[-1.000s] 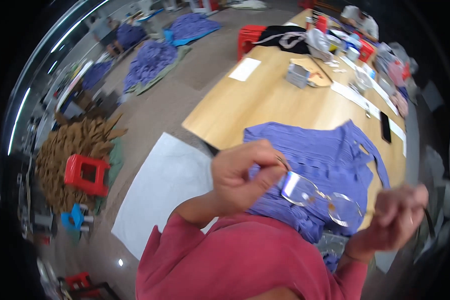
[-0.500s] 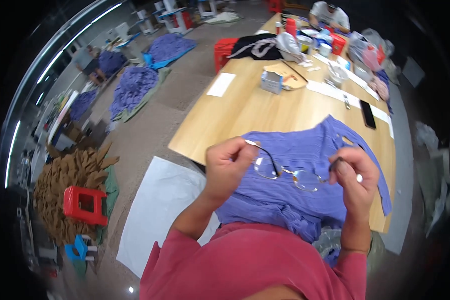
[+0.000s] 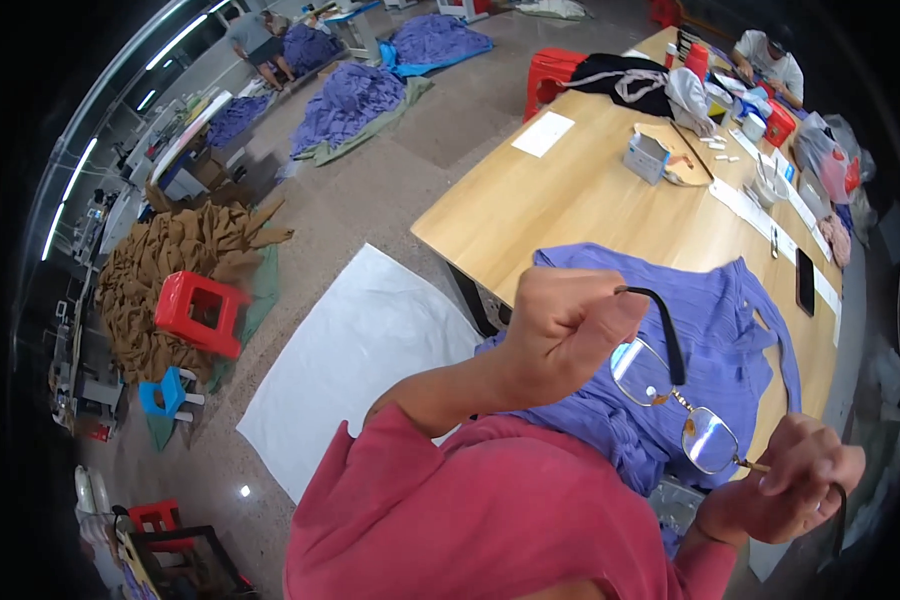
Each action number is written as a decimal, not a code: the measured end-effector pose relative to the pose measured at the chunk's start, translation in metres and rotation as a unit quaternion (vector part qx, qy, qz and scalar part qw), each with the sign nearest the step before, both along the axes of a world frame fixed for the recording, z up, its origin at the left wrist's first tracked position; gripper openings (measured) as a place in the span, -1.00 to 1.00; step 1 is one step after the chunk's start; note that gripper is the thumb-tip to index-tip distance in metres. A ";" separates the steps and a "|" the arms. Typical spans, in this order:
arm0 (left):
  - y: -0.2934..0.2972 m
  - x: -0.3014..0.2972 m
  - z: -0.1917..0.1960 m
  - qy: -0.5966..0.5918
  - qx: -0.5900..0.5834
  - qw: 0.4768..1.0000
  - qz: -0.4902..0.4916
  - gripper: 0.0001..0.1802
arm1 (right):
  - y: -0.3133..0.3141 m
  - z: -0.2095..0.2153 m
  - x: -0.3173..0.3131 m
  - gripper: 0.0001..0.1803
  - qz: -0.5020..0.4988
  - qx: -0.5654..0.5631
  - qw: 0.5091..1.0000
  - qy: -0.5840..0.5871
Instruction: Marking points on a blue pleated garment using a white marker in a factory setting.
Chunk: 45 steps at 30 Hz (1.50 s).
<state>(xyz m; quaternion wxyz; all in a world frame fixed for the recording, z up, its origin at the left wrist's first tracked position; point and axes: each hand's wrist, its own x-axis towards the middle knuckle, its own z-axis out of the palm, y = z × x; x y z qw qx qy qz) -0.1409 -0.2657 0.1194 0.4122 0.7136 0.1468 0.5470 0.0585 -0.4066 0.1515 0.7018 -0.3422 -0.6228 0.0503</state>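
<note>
Pinching a black-tipped temple (image 3: 672,340) apiece, the left hand (image 3: 573,318) and right hand (image 3: 792,478) hold gold-rimmed eyeglasses (image 3: 710,441) open (presumably so fingers spare the lenses) above a purple ribbed garment (image 3: 735,345) at the near edge of the pale wooden worktop (image 3: 560,205).

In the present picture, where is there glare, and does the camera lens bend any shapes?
Head view, glare: the eyeglasses carry whitish reflections, and a small bright spot shines on the floor; head view, distortion: the light tubes at upper left follow a curve.
</note>
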 end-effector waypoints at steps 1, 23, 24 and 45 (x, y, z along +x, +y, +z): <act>0.000 -0.004 0.002 0.020 0.005 1.000 -0.010 -0.57 | -0.001 0.003 0.000 -0.84 -0.009 -0.010 1.000 -0.003; -0.012 0.003 0.022 0.084 0.237 0.954 -0.164 -0.82 | -0.095 0.022 0.015 -0.90 0.057 -0.009 0.997 0.059; -0.008 0.004 0.020 0.094 0.272 0.944 -0.163 -0.74 | -0.101 0.021 0.017 -0.90 0.056 -0.009 0.996 0.062; -0.040 -0.034 0.047 0.028 0.195 0.971 -0.133 -0.50 | -0.091 0.001 0.001 -0.92 0.008 0.034 0.994 0.100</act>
